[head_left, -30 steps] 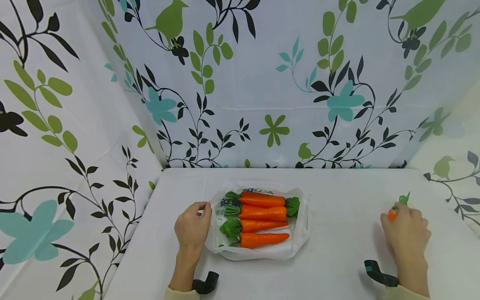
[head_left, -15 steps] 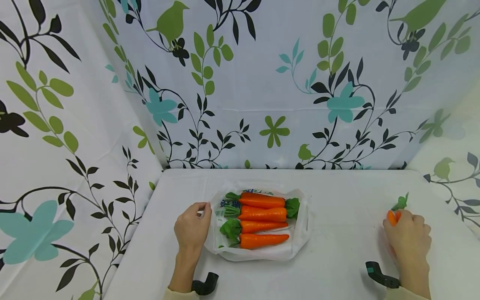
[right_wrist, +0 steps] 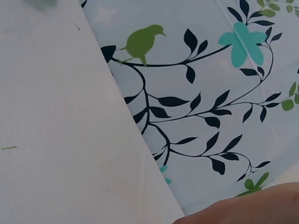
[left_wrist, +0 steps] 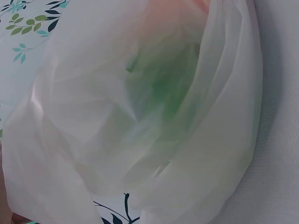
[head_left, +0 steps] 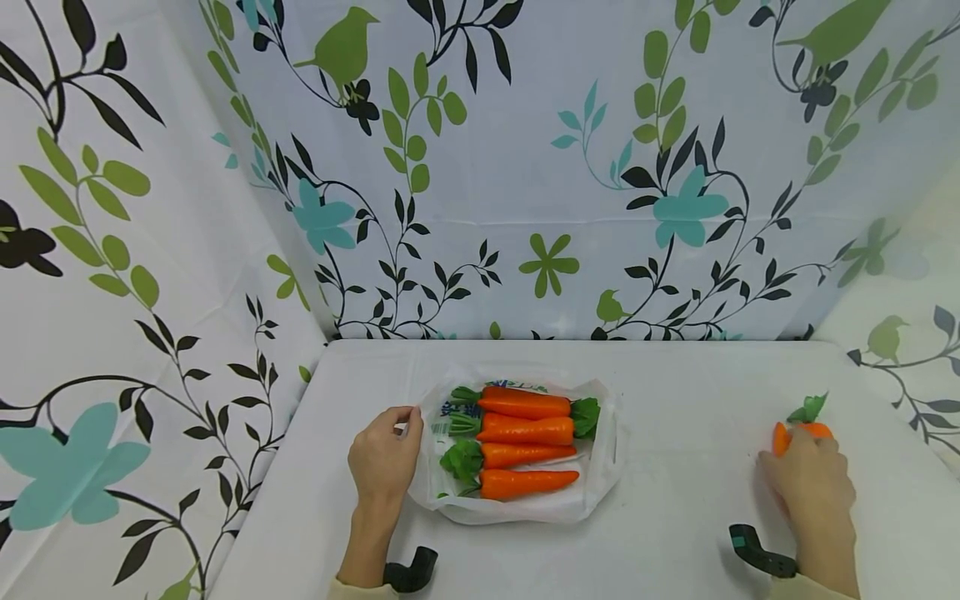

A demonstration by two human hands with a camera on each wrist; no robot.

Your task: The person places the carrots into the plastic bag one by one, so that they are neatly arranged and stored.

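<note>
Several orange carrots (head_left: 528, 483) with green tops lie in rows on a white plastic bag (head_left: 600, 492), its mouth open. At the bag's left edge my left hand (head_left: 384, 454) pinches the plastic between thumb and fingers. The left wrist view shows the translucent bag (left_wrist: 60, 154) up close, with blurred green and orange through it. Far to the right, my right hand (head_left: 813, 483) holds a carrot (head_left: 782, 439) low over the table. Orange shows on both sides of its fingers; one carrot or two, I cannot tell. Leaves (head_left: 808, 408) stick out beyond the fingers.
The white table (head_left: 682, 467) stretches between the bag and my right hand. A patterned curtain (head_left: 480, 167) hangs behind it and along both sides. A small green scrap (right_wrist: 9, 147) lies on the table in the right wrist view.
My right hand has turned and shifted slightly, so more orange and the leaves show past its fingers. My left hand and the bag stay in place.
</note>
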